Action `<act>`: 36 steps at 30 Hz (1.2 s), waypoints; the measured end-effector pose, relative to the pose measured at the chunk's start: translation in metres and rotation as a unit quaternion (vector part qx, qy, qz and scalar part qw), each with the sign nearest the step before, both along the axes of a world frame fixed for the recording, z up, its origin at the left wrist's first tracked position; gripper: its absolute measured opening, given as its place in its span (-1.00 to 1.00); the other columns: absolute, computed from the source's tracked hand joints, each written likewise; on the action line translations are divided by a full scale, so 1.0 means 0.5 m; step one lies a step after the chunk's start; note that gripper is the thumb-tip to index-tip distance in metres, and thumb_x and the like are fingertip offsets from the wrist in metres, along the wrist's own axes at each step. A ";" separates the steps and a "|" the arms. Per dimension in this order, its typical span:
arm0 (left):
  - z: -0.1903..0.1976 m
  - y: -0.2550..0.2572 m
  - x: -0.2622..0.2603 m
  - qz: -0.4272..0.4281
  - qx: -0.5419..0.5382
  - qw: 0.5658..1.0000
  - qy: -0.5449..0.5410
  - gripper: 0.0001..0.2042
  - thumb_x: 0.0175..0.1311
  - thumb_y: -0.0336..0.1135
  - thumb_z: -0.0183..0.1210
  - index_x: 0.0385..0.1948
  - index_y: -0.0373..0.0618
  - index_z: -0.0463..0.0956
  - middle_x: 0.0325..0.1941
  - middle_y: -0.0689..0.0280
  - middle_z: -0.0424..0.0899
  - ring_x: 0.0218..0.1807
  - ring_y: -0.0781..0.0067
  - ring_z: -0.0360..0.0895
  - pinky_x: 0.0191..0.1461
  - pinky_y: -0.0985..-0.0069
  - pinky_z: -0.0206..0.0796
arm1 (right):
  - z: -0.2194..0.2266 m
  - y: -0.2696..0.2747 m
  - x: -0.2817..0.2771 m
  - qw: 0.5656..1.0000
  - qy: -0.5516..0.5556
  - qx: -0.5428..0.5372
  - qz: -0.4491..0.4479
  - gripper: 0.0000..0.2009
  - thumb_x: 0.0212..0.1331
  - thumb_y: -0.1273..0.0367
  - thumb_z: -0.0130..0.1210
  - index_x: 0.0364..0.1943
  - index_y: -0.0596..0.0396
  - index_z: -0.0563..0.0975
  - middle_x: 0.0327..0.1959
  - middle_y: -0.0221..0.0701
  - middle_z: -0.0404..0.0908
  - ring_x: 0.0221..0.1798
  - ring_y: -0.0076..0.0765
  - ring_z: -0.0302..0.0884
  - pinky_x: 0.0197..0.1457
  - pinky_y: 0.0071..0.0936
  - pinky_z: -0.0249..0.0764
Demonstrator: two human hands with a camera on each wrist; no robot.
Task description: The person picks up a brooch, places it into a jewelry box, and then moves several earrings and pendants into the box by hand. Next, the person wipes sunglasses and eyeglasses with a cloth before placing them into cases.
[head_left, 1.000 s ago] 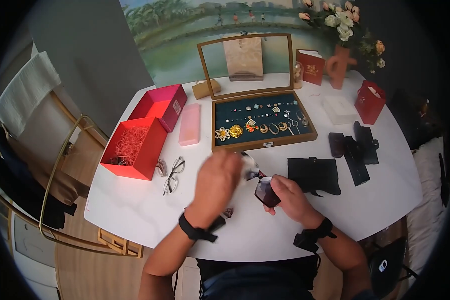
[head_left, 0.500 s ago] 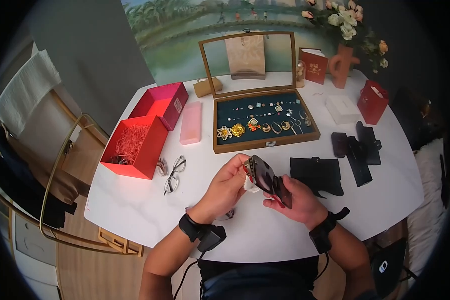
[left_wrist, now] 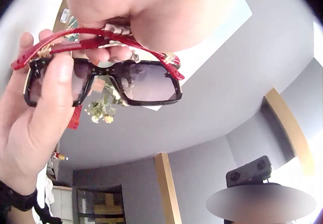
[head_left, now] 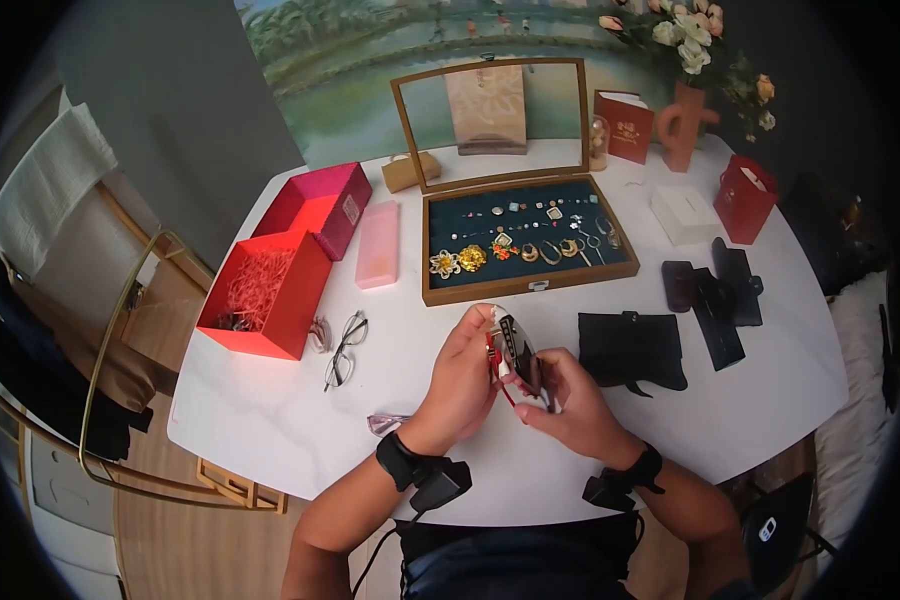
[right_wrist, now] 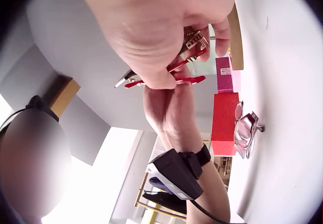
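Note:
Between my hands is a pair of sunglasses (left_wrist: 150, 86) with dark tinted lenses, a black front and red temples with gold trim. My left hand (head_left: 467, 365) grips it at one side, fingers around the folded red temples. My right hand (head_left: 577, 405) pinches the other end; its thumb lies across one lens in the left wrist view. A small whitish, crumpled bit (left_wrist: 117, 30) shows by the left fingers. The sunglasses (head_left: 516, 352) are tilted in the head view, above the table. Beside my left wrist lies another pair of glasses (head_left: 384, 424) with pinkish lenses.
An open jewelry case (head_left: 530, 290) stands ahead. To the left are thin-framed eyeglasses (head_left: 339, 368), a red box (head_left: 300, 310) with shredded paper and a pink case (head_left: 377, 250). On the right lie a black pouch (head_left: 630, 350) and several dark cases (head_left: 718, 330).
The left hand, blurred over the sunglasses a second ago, came to grip one end. Since then the sunglasses have turned more upright and the right hand has shifted slightly left along them.

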State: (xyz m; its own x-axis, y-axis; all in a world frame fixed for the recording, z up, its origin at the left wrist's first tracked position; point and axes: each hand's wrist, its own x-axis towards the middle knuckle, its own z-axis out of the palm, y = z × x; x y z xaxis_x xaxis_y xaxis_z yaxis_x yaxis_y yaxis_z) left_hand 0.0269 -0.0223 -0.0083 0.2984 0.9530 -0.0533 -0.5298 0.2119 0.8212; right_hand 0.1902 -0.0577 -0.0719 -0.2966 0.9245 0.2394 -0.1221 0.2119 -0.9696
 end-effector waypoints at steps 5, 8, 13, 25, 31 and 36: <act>0.002 0.003 -0.045 -0.159 0.046 0.985 -0.043 -0.86 0.55 -0.27 -0.10 -0.16 -0.08 0.39 -0.35 0.30 0.55 -0.39 0.36 0.54 -0.14 0.39 0.43 | 0.021 0.014 0.030 0.957 0.230 -0.174 0.025 -0.79 0.45 0.27 -0.13 -0.05 0.11 0.39 -0.29 -0.40 0.45 -0.19 -0.39 0.50 -0.01 -0.31 0.47; -0.020 -0.003 -0.052 -0.145 0.043 0.987 0.061 -0.84 0.56 -0.29 -0.10 -0.09 -0.14 0.41 -0.31 0.32 0.56 -0.34 0.42 0.53 -0.16 0.53 0.35 | 0.006 0.034 0.051 0.932 0.266 -0.217 0.113 -0.71 0.49 0.18 -0.23 -0.13 0.08 0.43 -0.35 -0.38 0.47 -0.20 -0.31 0.51 -0.01 -0.25 0.46; -0.004 0.003 -0.020 0.056 0.410 0.848 0.331 -0.89 0.28 -0.43 0.25 -0.22 -0.21 0.62 -0.20 0.24 0.57 -0.20 0.33 0.54 -0.07 0.46 0.37 | 0.020 0.007 0.029 0.869 0.253 -0.315 0.284 -0.55 0.51 -0.03 -0.33 -0.06 0.05 0.41 -0.37 -0.38 0.49 -0.18 -0.27 0.52 -0.05 -0.23 0.49; -0.034 0.014 -0.014 0.196 0.523 0.641 0.526 -0.83 0.20 -0.40 0.31 -0.23 -0.17 0.55 -0.39 0.18 0.57 -0.45 0.13 0.59 -0.43 0.35 0.41 | 0.004 0.011 0.030 0.900 0.148 -0.280 0.300 -0.42 0.51 -0.12 -0.46 -0.02 0.11 0.38 -0.41 -0.35 0.52 -0.41 -0.35 0.50 -0.26 -0.41 0.47; -0.020 -0.013 -0.019 0.111 0.508 0.688 0.506 -0.86 0.20 -0.42 0.29 -0.23 -0.16 0.58 -0.37 0.19 0.59 -0.39 0.12 0.58 -0.33 0.34 0.43 | 0.000 0.007 0.022 0.907 0.171 -0.267 0.278 -0.42 0.51 -0.13 -0.47 -0.06 0.07 0.42 -0.37 -0.33 0.56 -0.40 -0.33 0.51 -0.27 -0.39 0.47; -0.032 -0.027 -0.001 0.019 0.594 0.649 0.475 -0.87 0.15 -0.40 0.30 -0.26 -0.07 0.64 -0.28 0.31 0.66 -0.22 0.25 0.56 -0.08 0.34 0.41 | 0.027 0.008 0.036 0.923 0.172 -0.281 0.199 -0.42 0.50 -0.15 -0.46 0.05 0.00 0.42 -0.27 -0.34 0.59 -0.29 -0.36 0.54 -0.23 -0.34 0.51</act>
